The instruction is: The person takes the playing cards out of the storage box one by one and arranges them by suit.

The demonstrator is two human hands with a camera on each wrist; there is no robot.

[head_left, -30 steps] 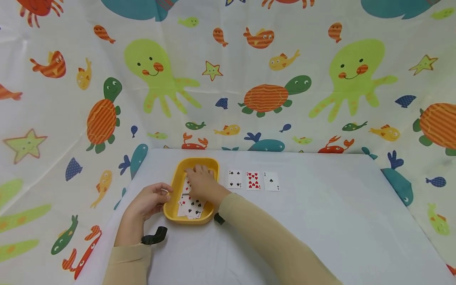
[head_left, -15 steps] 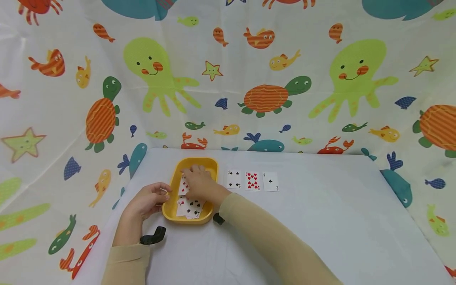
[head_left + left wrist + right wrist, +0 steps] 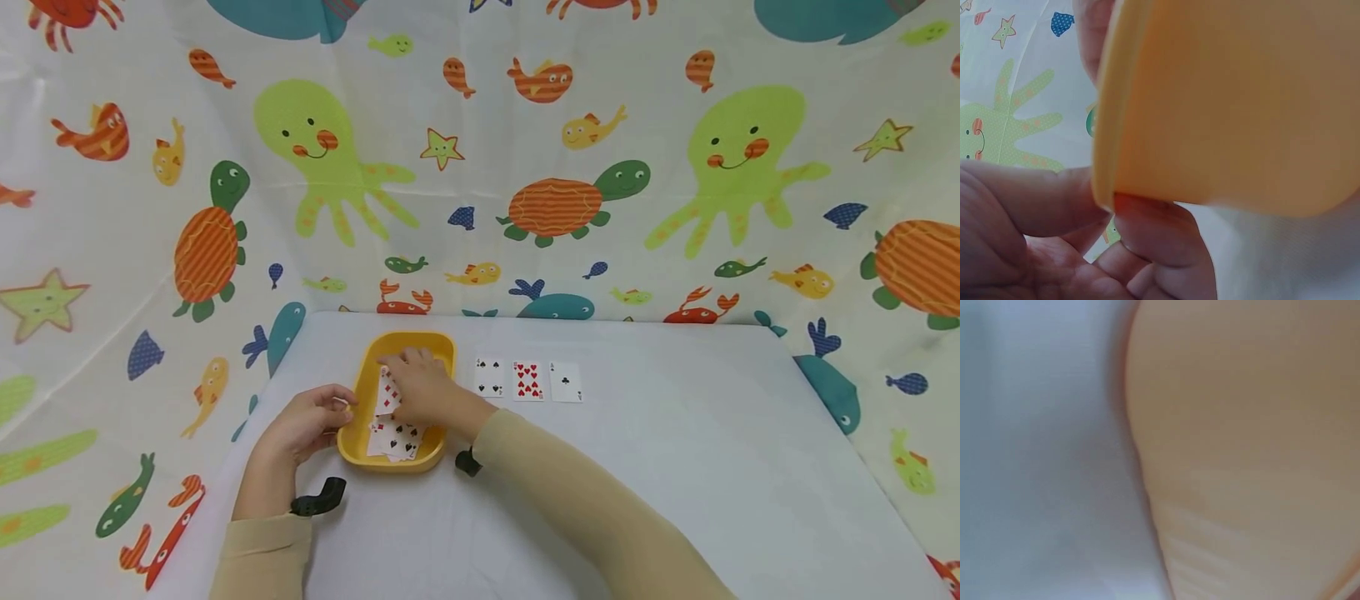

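Head view: we log even, diffuse lt. on the bench [image 3: 697, 467], w/ a soft shadow near the R sleeve [image 3: 585, 500]; small card pips [image 3: 528, 381] read OK. L wrist view: dimmer; we find the tray wall [image 3: 1241, 106] hazy. R wrist view: bluish cast, approx. full-frame blur.

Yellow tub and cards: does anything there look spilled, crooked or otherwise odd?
Nothing spilled or damaged stands out. The mildly untidy bit is in the yellow tub: its loose cards overlap at uneven angles, while the three cards beside it lie in a tidy row. The right hand hides part of the tub's inside.
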